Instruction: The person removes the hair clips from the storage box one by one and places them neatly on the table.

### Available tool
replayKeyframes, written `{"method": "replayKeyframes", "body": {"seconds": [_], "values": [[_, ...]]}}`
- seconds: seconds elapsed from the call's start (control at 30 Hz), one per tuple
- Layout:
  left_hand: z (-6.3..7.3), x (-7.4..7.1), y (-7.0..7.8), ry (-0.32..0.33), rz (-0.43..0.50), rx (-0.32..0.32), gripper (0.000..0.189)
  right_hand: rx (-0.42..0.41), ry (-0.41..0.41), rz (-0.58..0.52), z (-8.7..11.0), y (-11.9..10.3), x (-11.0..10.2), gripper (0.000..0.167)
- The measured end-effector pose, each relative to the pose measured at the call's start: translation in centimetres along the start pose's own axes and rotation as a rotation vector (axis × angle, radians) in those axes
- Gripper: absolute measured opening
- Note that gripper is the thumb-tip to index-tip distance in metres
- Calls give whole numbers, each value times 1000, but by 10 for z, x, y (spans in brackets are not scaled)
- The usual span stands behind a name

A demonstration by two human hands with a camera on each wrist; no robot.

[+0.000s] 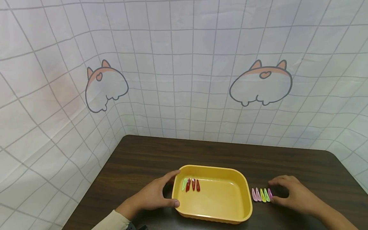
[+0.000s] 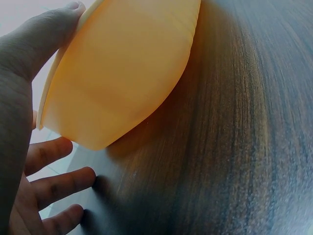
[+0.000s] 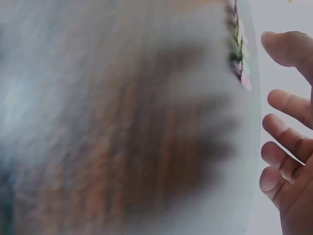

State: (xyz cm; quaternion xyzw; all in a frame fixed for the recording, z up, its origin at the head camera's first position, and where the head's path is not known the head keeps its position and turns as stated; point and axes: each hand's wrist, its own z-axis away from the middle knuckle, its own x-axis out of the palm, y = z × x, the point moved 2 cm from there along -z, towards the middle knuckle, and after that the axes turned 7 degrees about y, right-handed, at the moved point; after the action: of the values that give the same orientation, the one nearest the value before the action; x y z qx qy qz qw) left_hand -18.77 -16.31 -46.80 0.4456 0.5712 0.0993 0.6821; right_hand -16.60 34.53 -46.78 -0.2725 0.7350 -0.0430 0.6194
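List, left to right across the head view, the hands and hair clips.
Bare left hand, slim light-green hair clip, three slim red hair clips, two pink clips, yellow clip, second light-green clip, purple clip, bare right hand.

The tray point(image 1: 218, 204) sits on the surface point(image 1: 230, 150), and over at its left end I see the left hand point(image 1: 153, 193), thumb at the near-left corner. In the tray, toward the far left corner, four clips point(image 1: 194, 184) lie side by side. On the surface just right of the tray, five more clips point(image 1: 262, 195) form another row, with the right hand point(image 1: 297, 195) at its right end. Cloth point(image 1: 192, 95) hangs behind the surface and along its left side.
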Motion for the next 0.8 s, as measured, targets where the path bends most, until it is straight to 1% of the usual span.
{"method": "replayKeyframes", "body": {"seconds": [0.23,0.4,0.6,0.7,0.8], "values": [[0,0,0,-2,13,8,99,-58,77,-17,-9,-16,-5,49],[1,0,0,-6,14,6,99,-77,93,-14,-15,-29,-9,55],[2,-1,1,-11,21,12,98,-59,81,-6,-23,-48,-13,61],[3,-1,1,-10,26,16,98,-41,61,-20,-27,-56,-13,65],[2,-1,1,-6,22,21,99,-35,46,-39,-29,-63,-13,65]]}}
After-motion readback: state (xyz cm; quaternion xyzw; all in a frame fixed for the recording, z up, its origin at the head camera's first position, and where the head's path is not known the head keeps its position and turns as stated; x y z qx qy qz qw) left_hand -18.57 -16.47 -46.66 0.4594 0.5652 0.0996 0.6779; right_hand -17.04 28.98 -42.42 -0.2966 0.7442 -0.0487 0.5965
